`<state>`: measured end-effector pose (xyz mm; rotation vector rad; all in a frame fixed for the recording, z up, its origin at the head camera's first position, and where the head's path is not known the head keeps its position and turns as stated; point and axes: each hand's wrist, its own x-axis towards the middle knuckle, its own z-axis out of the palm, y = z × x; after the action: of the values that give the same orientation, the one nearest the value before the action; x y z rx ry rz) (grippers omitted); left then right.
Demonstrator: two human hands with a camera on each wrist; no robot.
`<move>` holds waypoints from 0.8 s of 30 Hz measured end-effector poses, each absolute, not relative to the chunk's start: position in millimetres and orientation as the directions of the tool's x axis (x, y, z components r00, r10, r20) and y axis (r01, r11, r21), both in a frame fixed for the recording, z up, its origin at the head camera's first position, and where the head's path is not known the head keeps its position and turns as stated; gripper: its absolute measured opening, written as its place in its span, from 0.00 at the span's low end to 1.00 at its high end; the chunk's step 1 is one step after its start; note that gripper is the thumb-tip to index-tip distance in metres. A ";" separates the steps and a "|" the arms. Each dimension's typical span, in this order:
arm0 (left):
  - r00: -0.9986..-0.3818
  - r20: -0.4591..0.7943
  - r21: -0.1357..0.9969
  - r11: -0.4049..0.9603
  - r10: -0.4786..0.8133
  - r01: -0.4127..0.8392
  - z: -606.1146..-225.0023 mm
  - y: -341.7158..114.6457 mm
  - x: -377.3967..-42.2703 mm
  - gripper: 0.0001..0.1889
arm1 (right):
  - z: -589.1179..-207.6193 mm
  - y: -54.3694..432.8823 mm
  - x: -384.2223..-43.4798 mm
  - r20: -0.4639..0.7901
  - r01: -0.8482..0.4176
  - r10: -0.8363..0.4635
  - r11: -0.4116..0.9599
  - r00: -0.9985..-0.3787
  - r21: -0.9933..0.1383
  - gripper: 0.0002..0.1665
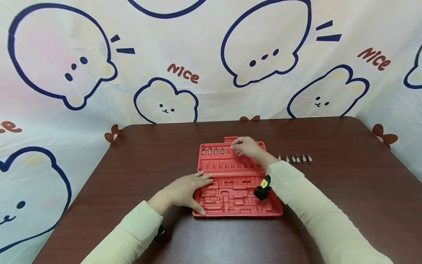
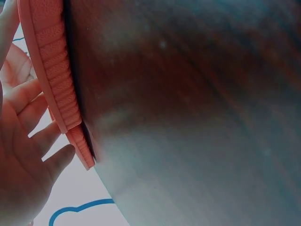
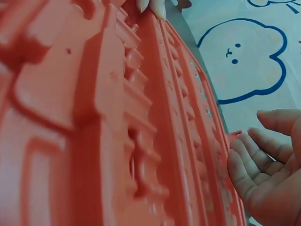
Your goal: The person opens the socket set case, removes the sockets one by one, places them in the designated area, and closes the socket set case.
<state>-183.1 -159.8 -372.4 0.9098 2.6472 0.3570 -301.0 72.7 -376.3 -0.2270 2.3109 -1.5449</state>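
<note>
An opened red plastic tool case (image 1: 227,172) lies on the table, its moulded recesses facing up. Several small metal bits (image 1: 215,150) stand in the far row, towards its left end. My left hand (image 1: 184,189) rests on the case's left edge with fingers spread; the left wrist view shows that hand (image 2: 28,122) beside the red rim. Over the far row, just right of the seated bits, is my right hand (image 1: 245,146) with bent fingers. In the right wrist view, thumb and fingertips of this hand (image 3: 268,165) are near the case's far rim; no bit is visible between them.
More loose metal bits (image 1: 298,158) stand in a line on the brown table (image 1: 158,154), right of the case and partly behind my right forearm. A patterned cloth (image 1: 211,99) hangs behind the table's far edge. Black wrist cameras (image 1: 262,190) are strapped at both sleeves.
</note>
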 end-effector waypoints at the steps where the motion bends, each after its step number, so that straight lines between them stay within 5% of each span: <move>1: -0.747 -0.215 0.335 0.766 0.629 0.549 -372.1 -159.9 -182.9 0.51 | -377.4 69.4 -302.7 -0.203 0.063 -0.322 0.396 -0.925 -0.916 0.14; 19: -0.738 -0.223 0.344 0.759 0.637 0.552 -372.3 -159.8 -182.2 0.50 | -383.5 32.5 -315.7 -0.217 -0.089 -0.353 0.678 -0.910 -0.730 0.18; 24: -0.734 -0.221 0.326 0.758 0.642 0.565 -372.4 -161.0 -182.1 0.50 | -384.5 27.0 -313.4 -0.199 -0.070 -0.320 0.666 -0.926 -0.742 0.16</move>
<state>-182.1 -161.0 -372.4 0.9322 2.6361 0.3405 -313.4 27.0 -384.5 -0.3101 2.5710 -1.1260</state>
